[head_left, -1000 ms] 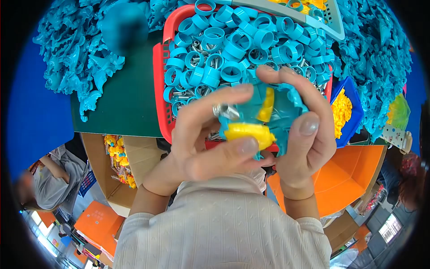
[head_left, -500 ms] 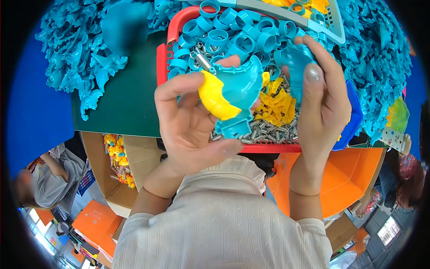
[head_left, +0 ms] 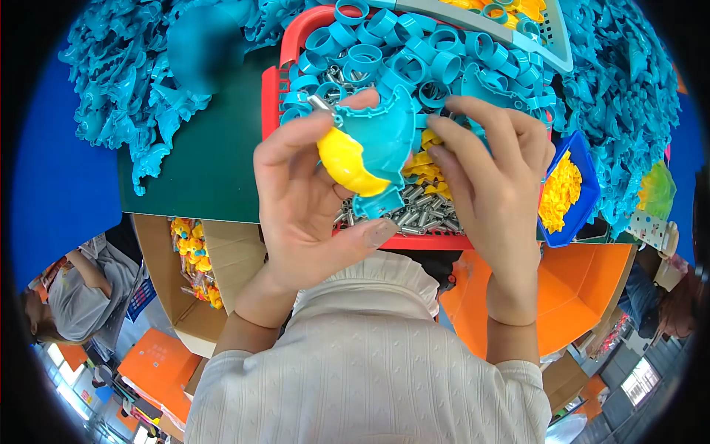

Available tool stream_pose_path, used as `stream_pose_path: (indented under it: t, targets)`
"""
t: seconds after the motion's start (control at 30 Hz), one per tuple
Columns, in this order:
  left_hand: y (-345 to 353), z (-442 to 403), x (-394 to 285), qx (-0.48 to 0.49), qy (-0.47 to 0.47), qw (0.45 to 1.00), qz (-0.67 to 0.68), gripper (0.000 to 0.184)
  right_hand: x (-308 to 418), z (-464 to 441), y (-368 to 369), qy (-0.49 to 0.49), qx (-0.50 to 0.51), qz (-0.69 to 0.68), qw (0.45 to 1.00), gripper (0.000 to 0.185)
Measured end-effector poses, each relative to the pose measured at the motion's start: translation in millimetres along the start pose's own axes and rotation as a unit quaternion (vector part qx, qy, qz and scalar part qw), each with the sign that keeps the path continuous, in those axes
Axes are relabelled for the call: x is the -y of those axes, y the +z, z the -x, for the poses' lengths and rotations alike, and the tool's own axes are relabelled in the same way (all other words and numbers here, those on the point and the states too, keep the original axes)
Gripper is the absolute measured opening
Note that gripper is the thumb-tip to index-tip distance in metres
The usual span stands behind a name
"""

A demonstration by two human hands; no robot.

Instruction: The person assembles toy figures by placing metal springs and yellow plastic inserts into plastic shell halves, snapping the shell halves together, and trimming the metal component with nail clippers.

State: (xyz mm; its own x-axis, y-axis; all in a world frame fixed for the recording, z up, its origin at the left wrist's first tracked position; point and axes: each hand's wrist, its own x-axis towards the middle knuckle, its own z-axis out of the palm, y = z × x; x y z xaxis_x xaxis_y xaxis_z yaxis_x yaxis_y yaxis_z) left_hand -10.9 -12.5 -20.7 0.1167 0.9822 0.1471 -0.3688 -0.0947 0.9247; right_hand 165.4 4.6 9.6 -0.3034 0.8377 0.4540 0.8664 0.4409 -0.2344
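Observation:
My left hand [head_left: 296,192] grips a teal plastic half-shell [head_left: 381,144], its hollow side turned up. A yellow plastic piece [head_left: 347,163] sits along the shell's left edge, by my fingers. A small metal cylinder [head_left: 319,103] shows at the shell's upper left, near my index fingertip. My right hand [head_left: 495,170] is over the red basket [head_left: 436,242], fingers bent and apart at the loose yellow pieces [head_left: 423,169]. Whether a fingertip touches one I cannot tell. Another teal shell [head_left: 492,90] lies in the basket, partly behind my right fingers.
Teal rings [head_left: 407,66] and metal cylinders [head_left: 425,211] fill the basket. Heaps of teal shells [head_left: 133,96] lie left and right. A blue tray [head_left: 569,229] of small yellow parts stands at right. Below are a cardboard box [head_left: 166,266] and an orange bin [head_left: 569,296].
My right hand has let go of a teal shell, now in the basket, and moved down-left to the yellow pieces. My left hand, still holding its shell, has shifted slightly left.

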Motion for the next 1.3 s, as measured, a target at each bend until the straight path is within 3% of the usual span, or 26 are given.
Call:
stream_pose_path:
  t: [0.1, 0.17, 0.27, 0.43, 0.53, 0.6, 0.8, 0.97, 1.07, 1.13, 1.3]
  targets:
    - [-2.4, 1.5, 2.2, 0.06, 0.022, 0.998, -0.02, 0.082, -3.0, 1.1, -1.5, -0.004, 0.009, 0.009, 1.0, 0.024]
    - [-3.0, 2.8, 1.2, 0.092, 0.031, 0.995, -0.012, 0.082, -11.9, 1.2, -6.1, 0.061, -0.059, 0.066, 0.994, 0.026]
    - [-3.1, 4.3, 1.2, 0.138, 0.004, 0.989, 0.061, 0.076, -17.5, 7.0, -3.8, 0.093, -0.069, 0.054, 0.992, 0.034]
    - [1.9, 8.3, 5.2, 0.14, 0.013, 0.988, 0.068, 0.074, -15.9, 8.3, -1.9, 0.124, -0.108, 0.013, 0.986, 0.04]
    - [2.8, 7.2, 3.0, 0.127, 0.024, 0.988, 0.087, 0.067, -14.1, 10.1, -7.4, 0.097, -0.15, -0.035, 0.983, 0.032]
    - [1.7, 6.0, 2.9, 0.145, 0.031, 0.983, 0.112, 0.062, -13.3, 11.3, -11.8, 0.073, -0.132, -0.149, 0.977, 0.022]
    - [2.5, 8.1, 4.0, 0.157, 0.031, 0.983, 0.094, 0.058, -12.5, 16.2, -20.4, 0.074, -0.14, -0.225, 0.961, 0.013]
    - [1.7, 17.9, 2.3, 0.047, -0.052, 0.994, 0.085, 0.063, -48.9, 35.8, -47.0, 0.093, -0.244, -0.125, 0.957, 0.016]
    - [8.1, 13.7, -4.4, 0.026, -0.078, 0.99, 0.111, 0.069, -86.0, 67.3, -84.1, 0.242, -0.304, 0.038, 0.921, 0.012]
    - [9.8, 12.9, -5.8, 0.033, -0.09, 0.991, 0.096, 0.069, -124.8, 101.0, -108.1, 0.296, -0.36, 0.069, 0.882, 0.014]
    - [20.6, 11.0, -9.5, -0.006, -0.11, 0.994, 0.009, 0.072, -171.0, 169.1, -124.5, 0.421, -0.266, 0.168, 0.851, 0.018]
